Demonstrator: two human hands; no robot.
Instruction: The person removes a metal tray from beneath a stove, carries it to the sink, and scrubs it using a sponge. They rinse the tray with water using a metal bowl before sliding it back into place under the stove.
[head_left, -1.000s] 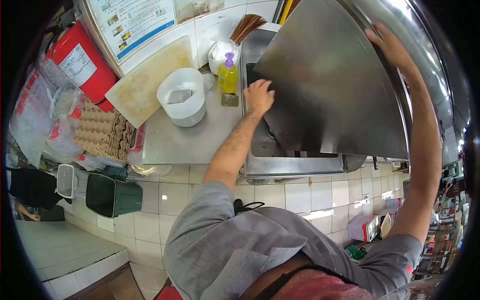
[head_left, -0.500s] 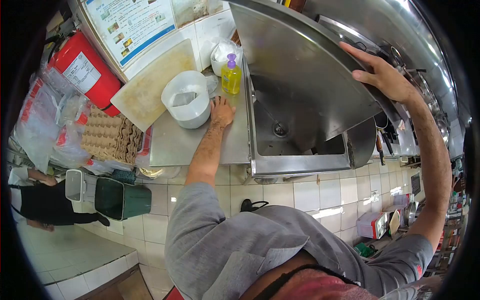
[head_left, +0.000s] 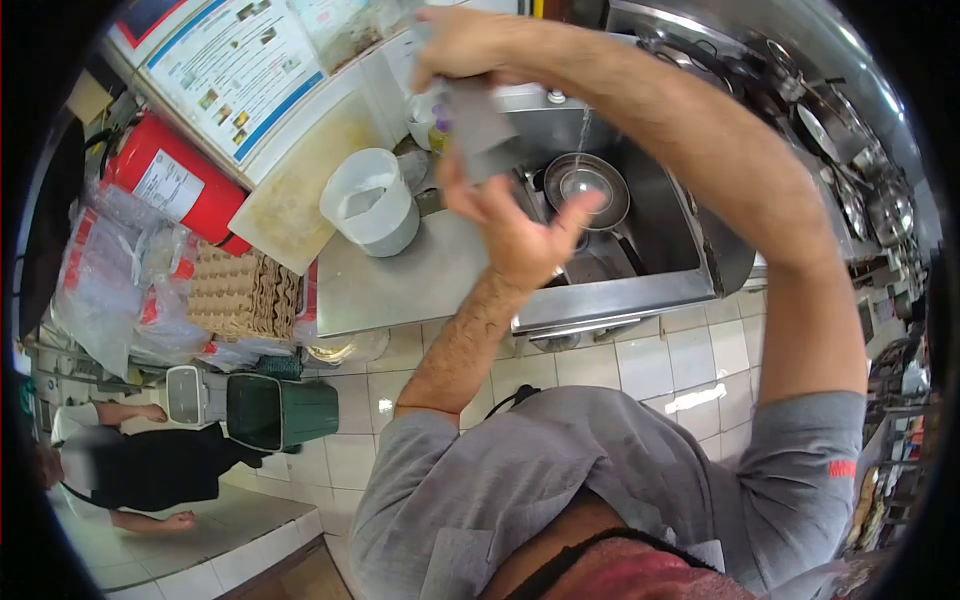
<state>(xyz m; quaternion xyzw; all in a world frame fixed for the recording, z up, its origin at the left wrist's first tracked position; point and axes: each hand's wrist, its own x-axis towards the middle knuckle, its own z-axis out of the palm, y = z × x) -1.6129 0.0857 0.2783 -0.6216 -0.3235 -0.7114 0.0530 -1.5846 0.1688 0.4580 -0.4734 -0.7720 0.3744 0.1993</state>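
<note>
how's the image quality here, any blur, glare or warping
Head view: strong fisheye warp, with black corners and bent tile lines; the right hand and the grey pad it holds are motion-smeared, the left hand a little softer; bright glare on the steel hood; the sink rim stays fairly sharp.

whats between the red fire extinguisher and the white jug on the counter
In the head view, a pale cutting board leans against the wall between the fire extinguisher and the white jug.
</note>
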